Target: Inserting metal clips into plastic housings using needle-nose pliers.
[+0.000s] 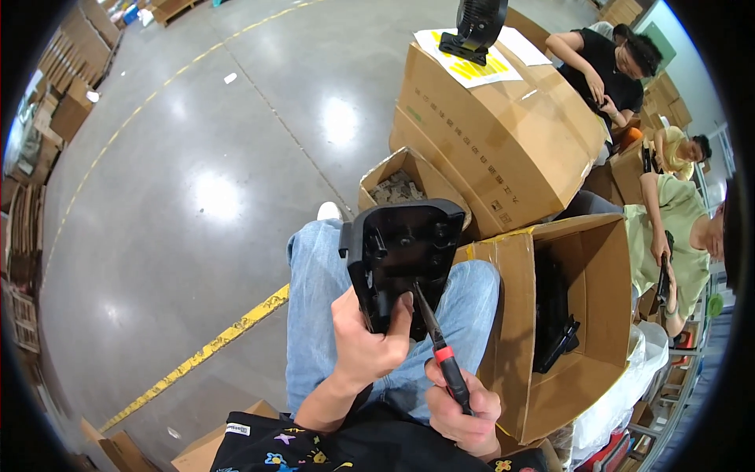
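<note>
My left hand (370,338) is closed round the lower edge of a black plastic housing (405,248), its thumb lying over the inner face. The housing is a shallow shell with raised bosses inside, tilted up above my knees. In my right hand (464,413) is a pair of long-nose pliers (444,362) with red and black handles. Their metal tip reaches the inside of the shell, close to my left thumb. Whether the tip grips anything there is too small to tell.
Right of my legs stands an open carton (582,354) with black plastic parts (554,315) in it. Beyond my knees, a small box (381,169) holds small grey pieces. A large carton (495,134) carries a black fan (476,27). Several people work at the right.
</note>
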Demonstrator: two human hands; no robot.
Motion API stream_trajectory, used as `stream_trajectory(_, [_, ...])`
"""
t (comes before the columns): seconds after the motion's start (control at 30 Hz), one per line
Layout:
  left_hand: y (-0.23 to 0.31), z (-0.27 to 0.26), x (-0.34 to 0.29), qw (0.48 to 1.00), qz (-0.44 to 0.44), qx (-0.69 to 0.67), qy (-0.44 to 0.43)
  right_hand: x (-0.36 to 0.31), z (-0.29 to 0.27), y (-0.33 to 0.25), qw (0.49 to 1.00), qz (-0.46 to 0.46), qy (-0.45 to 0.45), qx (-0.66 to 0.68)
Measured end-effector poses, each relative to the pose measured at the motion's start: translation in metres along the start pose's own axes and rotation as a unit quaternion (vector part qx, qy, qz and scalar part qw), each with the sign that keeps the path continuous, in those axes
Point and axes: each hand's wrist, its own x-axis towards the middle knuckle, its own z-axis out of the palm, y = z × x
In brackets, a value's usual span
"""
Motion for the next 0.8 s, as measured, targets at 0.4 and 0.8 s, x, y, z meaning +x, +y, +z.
stream_trajectory(0.4, [0.022, -0.002, -0.012, 0.998, -0.028, 0.034, -0.043, 0.005, 0.030, 0.009, 0.754, -0.158, 0.228, -0.595])
stream_trajectory(0.8, [0.006, -0.032, 0.006, 0.994, -0.057, 0.088, 0.007, 0.045, 0.064, -0.045, -0.013, -0.163, 0.006, -0.987])
